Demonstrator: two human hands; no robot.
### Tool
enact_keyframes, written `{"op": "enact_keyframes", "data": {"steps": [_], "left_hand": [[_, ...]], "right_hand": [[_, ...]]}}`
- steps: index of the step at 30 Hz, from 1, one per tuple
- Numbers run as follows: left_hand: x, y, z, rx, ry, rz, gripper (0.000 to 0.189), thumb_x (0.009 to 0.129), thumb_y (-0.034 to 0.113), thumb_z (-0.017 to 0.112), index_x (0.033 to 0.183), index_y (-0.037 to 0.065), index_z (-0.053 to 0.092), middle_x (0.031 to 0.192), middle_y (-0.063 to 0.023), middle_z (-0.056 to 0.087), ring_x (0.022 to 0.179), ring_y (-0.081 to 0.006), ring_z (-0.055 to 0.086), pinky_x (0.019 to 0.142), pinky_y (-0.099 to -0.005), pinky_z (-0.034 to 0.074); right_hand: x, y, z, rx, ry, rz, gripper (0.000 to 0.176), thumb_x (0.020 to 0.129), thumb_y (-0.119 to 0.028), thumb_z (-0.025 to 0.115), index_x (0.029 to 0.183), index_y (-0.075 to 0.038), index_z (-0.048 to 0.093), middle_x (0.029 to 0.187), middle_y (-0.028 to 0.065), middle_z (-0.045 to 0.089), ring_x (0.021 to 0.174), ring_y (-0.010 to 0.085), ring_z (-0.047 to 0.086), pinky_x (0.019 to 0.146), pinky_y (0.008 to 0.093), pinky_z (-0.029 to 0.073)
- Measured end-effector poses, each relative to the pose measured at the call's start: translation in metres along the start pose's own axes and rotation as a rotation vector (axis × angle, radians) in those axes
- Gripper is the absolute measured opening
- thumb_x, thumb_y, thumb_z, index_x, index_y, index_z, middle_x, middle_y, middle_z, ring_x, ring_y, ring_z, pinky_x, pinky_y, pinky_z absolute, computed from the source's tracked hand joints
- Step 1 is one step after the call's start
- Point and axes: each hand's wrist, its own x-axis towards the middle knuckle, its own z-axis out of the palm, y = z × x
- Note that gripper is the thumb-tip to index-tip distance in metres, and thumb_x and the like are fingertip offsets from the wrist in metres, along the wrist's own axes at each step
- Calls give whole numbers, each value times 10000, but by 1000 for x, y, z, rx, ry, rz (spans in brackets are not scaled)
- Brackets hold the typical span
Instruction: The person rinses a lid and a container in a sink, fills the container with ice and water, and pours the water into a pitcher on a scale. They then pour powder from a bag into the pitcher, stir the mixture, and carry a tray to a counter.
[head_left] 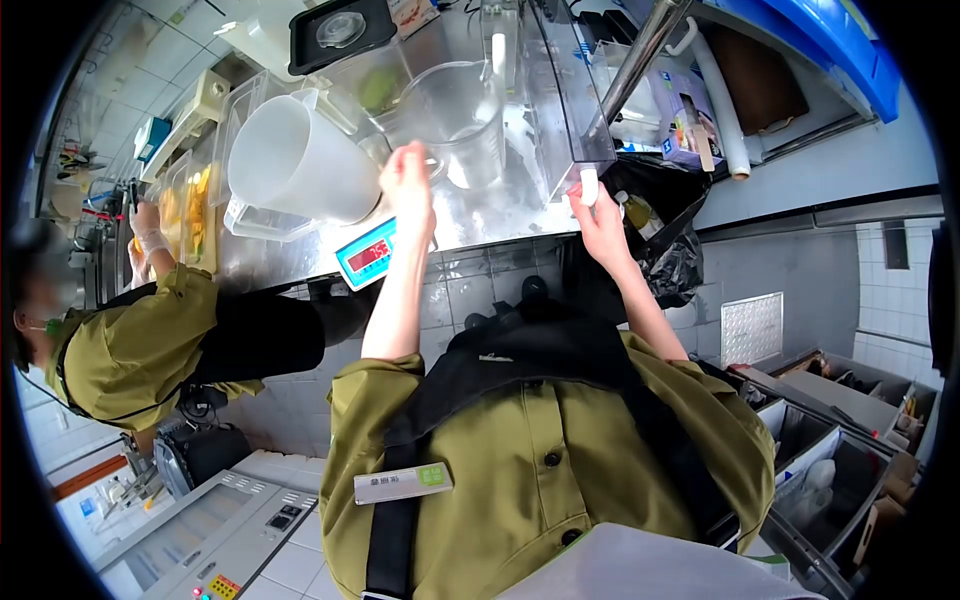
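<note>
My left hand (408, 190) is closed between a large translucent white jug (295, 160) and a clear jug (470, 130). Its fingertips are beside the clear jug's side, and what they grip is hidden. Under the white jug is a scale with a blue-framed red display (369, 256). On the right, my right hand (600, 225) has its fingers round a white handle (589, 184) at the near corner of a clear box (560, 110). A green item shows through a clear container (378, 88) behind the jugs.
A co-worker (130, 345) stands at the left by trays of yellow food (197, 215). A black tray (340, 35) lies at the back of the steel counter (460, 228). Black bags (672, 260) hang right of my right hand, below a metal pole (648, 60) and boxes.
</note>
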Motion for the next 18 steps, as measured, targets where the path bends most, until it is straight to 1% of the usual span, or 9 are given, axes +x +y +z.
{"op": "enact_keyframes", "data": {"steps": [3,5,7,9,11,13,15,16,18], "left_hand": [[5,9,-15,5,-2,102,209,828,177,527,670,40,533,568,67,385,519,-30,305,465,-199,235],[-5,-6,1,-46,-102,62,209,829,165,515,665,35,525,557,63,391,514,-31,310,464,-201,236],[0,-7,-7,86,103,135,200,825,148,498,668,26,513,554,63,395,505,-32,310,461,-201,236],[5,10,-32,-21,11,65,186,820,159,505,713,11,543,574,59,411,528,-32,328,473,-203,255],[-3,-8,-9,45,83,92,219,822,175,514,644,49,505,569,56,385,520,-30,321,470,-197,254],[-4,-4,-3,29,67,110,244,824,179,517,610,70,475,556,60,365,505,-33,302,462,-199,240],[-3,0,2,9,19,89,248,826,175,510,608,64,471,545,57,359,498,-36,293,454,-205,230],[-2,3,1,4,-4,78,250,827,174,506,607,61,469,539,56,355,494,-37,289,450,-208,225],[-5,5,5,30,-40,65,255,827,173,508,611,42,475,533,53,360,492,-39,292,445,-212,224]], "right_hand": [[2,2,-2,-30,-25,5,139,830,-122,495,902,-4,479,745,111,543,668,206,552,614,294,430],[-3,2,0,-10,-27,23,142,828,-123,501,905,-5,482,749,113,547,681,207,557,628,294,431],[1,4,-2,-16,-25,-1,145,828,-125,504,909,-5,484,748,115,548,677,203,556,627,292,431],[4,7,-2,-12,-25,-12,137,830,-120,502,904,-5,486,751,117,550,677,214,558,622,295,432],[-1,3,-1,-1,-24,34,132,831,-117,501,899,-5,486,755,117,551,684,218,561,623,296,433],[1,3,-4,-24,-31,4,133,829,-117,503,895,-3,486,764,118,551,696,218,563,620,294,433],[2,4,-5,-37,-39,-51,138,827,-119,507,898,-2,485,764,117,550,695,213,561,613,292,432],[1,2,-5,-16,-54,26,138,819,-116,512,898,-6,484,771,119,545,704,224,561,618,297,433],[-1,4,-3,-10,-66,48,137,816,-115,514,898,-9,483,773,120,543,709,228,562,623,300,433]]}}
